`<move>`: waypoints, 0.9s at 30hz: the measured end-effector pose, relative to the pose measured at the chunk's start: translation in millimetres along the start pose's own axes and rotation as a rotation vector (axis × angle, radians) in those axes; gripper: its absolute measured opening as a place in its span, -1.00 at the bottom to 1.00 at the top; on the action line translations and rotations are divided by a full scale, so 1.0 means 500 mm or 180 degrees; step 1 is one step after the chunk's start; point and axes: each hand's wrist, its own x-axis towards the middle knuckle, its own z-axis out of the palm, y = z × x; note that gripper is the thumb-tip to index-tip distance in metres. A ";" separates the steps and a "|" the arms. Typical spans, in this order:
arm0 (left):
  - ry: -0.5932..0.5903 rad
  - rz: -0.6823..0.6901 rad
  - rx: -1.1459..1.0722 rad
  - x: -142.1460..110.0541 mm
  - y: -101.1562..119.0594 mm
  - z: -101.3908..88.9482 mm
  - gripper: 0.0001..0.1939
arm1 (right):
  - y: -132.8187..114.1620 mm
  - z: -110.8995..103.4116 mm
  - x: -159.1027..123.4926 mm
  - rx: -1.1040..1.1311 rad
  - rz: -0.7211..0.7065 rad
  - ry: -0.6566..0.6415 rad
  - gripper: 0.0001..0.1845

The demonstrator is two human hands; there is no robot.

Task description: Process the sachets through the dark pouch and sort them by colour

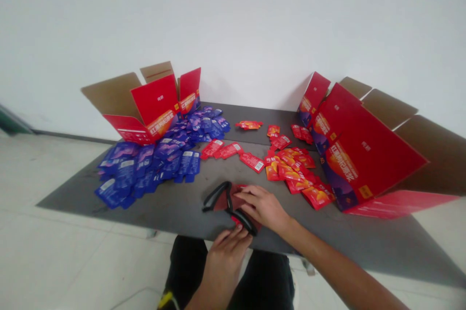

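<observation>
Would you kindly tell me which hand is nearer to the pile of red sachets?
The right hand is nearer, just in front of the red sachets; the left hand is farther back, toward the person.

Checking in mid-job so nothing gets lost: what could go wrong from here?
The black curved frame, under the left hand and right hand close to the near edge of the table, might slip off it. The right hand works beside the red sachets, so a careless move could scatter them. The leaning red carton at the right also looks liable to tip onto them.
</observation>
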 end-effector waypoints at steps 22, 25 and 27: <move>0.0004 0.0133 0.0013 0.004 -0.009 -0.003 -0.69 | 0.064 -0.039 0.069 -0.0240 0.0164 0.0335 -0.69; -0.0008 -0.0006 -0.0094 0.006 -0.001 -0.004 -0.70 | 0.002 -0.034 0.013 -0.0106 -0.0007 0.0250 -0.62; -0.0056 -0.0188 -0.0155 0.006 0.004 -0.005 -0.69 | -0.034 -0.019 -0.025 0.0044 -0.0174 0.0024 -0.61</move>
